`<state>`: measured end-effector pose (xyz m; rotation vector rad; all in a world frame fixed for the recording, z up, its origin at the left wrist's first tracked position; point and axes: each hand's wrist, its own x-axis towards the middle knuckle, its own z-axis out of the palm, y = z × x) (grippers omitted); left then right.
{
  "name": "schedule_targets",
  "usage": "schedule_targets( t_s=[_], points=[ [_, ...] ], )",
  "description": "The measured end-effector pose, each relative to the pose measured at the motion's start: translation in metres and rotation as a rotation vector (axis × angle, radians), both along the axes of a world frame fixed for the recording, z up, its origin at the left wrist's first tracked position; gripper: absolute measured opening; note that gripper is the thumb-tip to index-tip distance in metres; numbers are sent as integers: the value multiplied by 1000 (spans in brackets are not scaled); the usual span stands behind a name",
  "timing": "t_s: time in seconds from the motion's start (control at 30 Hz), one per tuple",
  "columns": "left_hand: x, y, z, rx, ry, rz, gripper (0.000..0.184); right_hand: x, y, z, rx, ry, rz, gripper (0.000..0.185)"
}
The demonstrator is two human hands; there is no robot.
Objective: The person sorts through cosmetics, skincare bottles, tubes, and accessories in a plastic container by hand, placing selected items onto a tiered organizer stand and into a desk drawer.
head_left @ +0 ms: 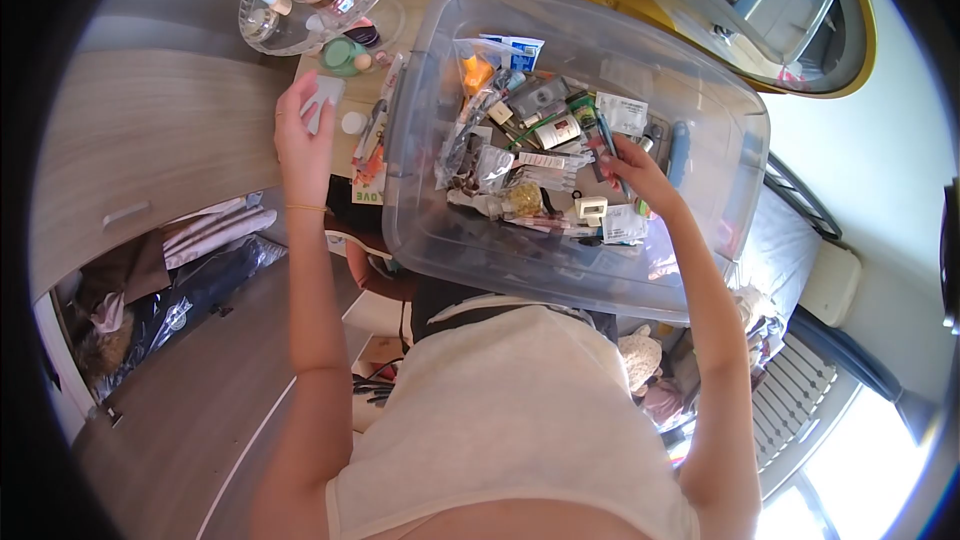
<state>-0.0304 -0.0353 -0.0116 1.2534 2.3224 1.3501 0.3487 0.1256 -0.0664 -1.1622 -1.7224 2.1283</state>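
My left hand (303,130) is at the left of the bin, its thumb and fingers closed around the edge of a small white rectangular box (328,98). A small round white lid (353,123) lies beside it. Inside the clear plastic bin (420,230), my right hand (640,175) pinches a slim dark blue pen-like stick (606,132). Around that hand are a white-labelled bottle (558,131), white sachets (622,114), and a cream-coloured small box (591,207). An orange item (477,74) in clear plastic and a blue-and-white tube (524,52) lie toward the back.
A clear tiered stand (262,32) with cosmetics stands at the back left, near a green round container (341,52). Slim packets (371,155) lie along the bin's left side. A gold-framed mirror (850,50) leans behind the bin. An open drawer (180,270) holds clothes at the lower left.
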Motion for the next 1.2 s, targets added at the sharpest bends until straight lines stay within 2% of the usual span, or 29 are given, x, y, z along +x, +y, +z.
schedule_targets(
  t_s=[0.03,0.1,0.13,0.2,0.37,0.43,0.6,0.67,0.73,0.8,0.83,0.87,0.9,0.93,0.97,1.03,1.07,1.2],
  points=[
    [5,1,1,0,-63,0,34,-1,1,3,0,1,1,29],
    [12,3,6,1,-91,-24,33,-1,4,15,-285,103,-50,45],
    [15,3,8,1,-120,-49,32,-1,5,18,-287,104,-48,45],
    [17,3,10,8,-131,-55,31,1,6,20,-438,364,34,58],
    [33,8,21,26,-91,-66,28,4,5,24,-505,385,40,66],
    [52,15,33,1,139,-142,26,5,4,23,-535,425,34,67],
    [91,36,38,-44,140,-323,23,9,9,22,-407,359,3,66],
    [100,50,30,-179,245,-536,20,14,15,18,-395,339,13,65],
    [112,69,9,-356,277,-713,23,18,20,13,-258,161,22,62],
    [131,100,-22,-590,255,-847,25,23,24,0,-269,92,-11,59],
    [142,119,-35,-777,317,-866,28,26,25,-8,-280,24,-44,58],
    [152,131,-53,-857,375,-839,28,29,25,-17,-277,28,-46,58],
    [160,140,-72,-855,383,-841,28,32,26,-25,-154,-186,-29,58],
    [167,148,-91,-852,445,-724,29,34,27,-32,-28,-398,-16,59],
    [172,152,-106,-846,504,-608,30,36,25,-39,-26,-393,-26,59],
    [176,155,-124,-893,569,-609,35,35,19,-44,143,-455,-17,62],
    [178,156,-136,-882,516,-508,41,34,17,-42,192,-562,-2,66],
    [170,157,-145,-817,544,-501,48,30,13,-28,246,-579,-4,70]
  ],
)
